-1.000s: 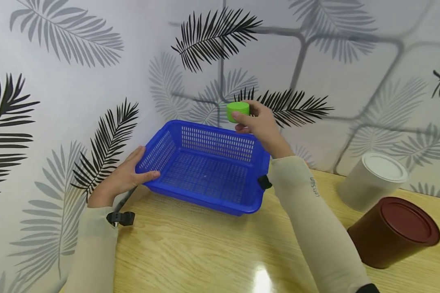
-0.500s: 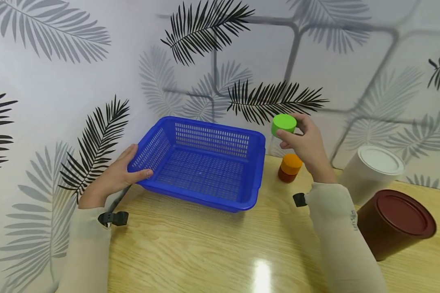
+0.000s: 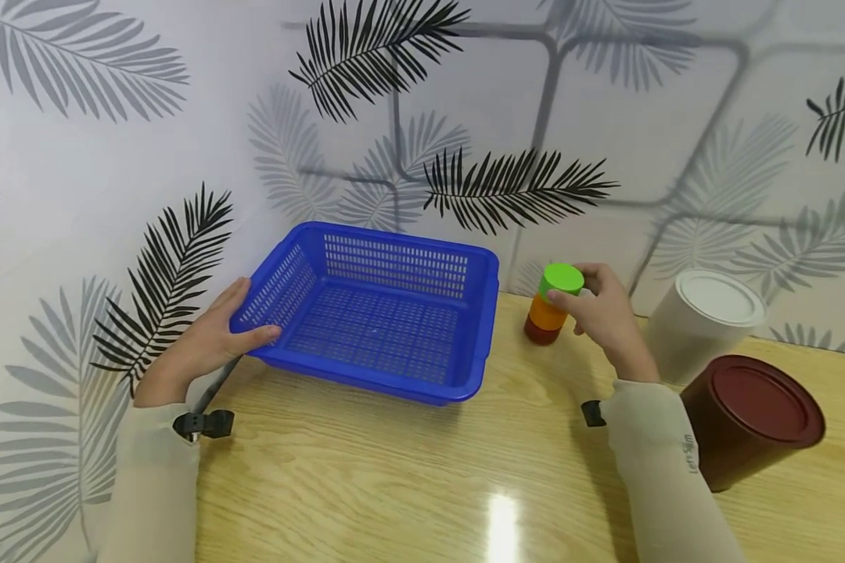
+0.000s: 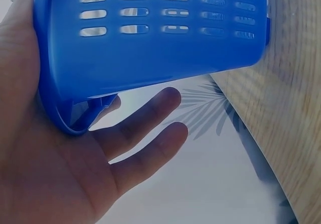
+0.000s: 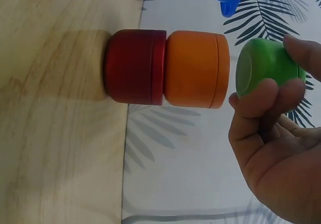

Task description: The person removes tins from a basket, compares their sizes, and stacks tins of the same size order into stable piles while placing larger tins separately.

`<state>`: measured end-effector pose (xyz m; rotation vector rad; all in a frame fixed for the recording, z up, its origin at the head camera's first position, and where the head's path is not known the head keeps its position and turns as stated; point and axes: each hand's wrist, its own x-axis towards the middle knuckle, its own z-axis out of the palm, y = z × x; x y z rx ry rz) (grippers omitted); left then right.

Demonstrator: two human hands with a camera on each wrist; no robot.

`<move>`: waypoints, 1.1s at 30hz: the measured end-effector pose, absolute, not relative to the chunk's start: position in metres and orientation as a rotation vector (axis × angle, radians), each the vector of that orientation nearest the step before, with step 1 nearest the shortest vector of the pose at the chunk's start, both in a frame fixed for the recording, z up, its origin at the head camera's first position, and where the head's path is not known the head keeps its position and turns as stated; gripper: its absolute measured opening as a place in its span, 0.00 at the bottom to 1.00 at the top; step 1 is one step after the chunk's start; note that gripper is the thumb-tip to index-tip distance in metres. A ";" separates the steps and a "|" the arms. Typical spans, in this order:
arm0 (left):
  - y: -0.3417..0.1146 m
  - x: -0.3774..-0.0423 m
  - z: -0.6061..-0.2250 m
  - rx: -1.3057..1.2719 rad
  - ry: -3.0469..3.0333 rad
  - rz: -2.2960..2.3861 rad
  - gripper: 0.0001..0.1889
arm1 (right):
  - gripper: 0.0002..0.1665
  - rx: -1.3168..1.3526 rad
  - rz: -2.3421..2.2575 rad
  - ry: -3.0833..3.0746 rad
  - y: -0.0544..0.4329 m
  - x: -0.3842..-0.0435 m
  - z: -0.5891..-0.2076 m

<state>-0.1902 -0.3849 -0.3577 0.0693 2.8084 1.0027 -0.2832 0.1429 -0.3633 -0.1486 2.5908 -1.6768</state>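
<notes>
My right hand [image 3: 602,309] pinches a small round green tin [image 3: 562,279] between thumb and fingers. In the right wrist view the green tin [image 5: 266,66] is just above an orange tin [image 5: 197,69], with a narrow gap between them. That orange tin sits on a dark red tin [image 5: 134,67], which stands on the table. At the left end of a blue plastic basket [image 3: 387,328], my left hand [image 3: 204,340] rests against the corner. Its thumb lies along the front rim, while the other fingers extend straight outside the rim in the left wrist view.
A white lidded canister [image 3: 711,320] and a brown lidded canister [image 3: 753,418] stand to the right of my right hand. The wooden table [image 3: 387,477] meets a leaf-patterned wall [image 3: 507,102] behind the basket and tins.
My right hand has carried the green tin from above the basket's back right rim, rightward and down to the orange tin. My left hand has stayed at the basket's corner.
</notes>
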 end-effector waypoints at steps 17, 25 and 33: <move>-0.380 -0.193 -0.363 0.006 2.866 0.990 0.57 | 0.44 -0.156 -1.759 2.493 0.146 -0.294 -0.382; -0.378 -0.195 -0.365 0.007 2.871 0.998 0.57 | 0.43 -0.158 -1.791 2.492 0.144 -0.294 -0.382; -0.378 -0.195 -0.364 -0.001 2.873 1.003 0.56 | 0.42 -0.164 -1.797 2.489 0.143 -0.295 -0.384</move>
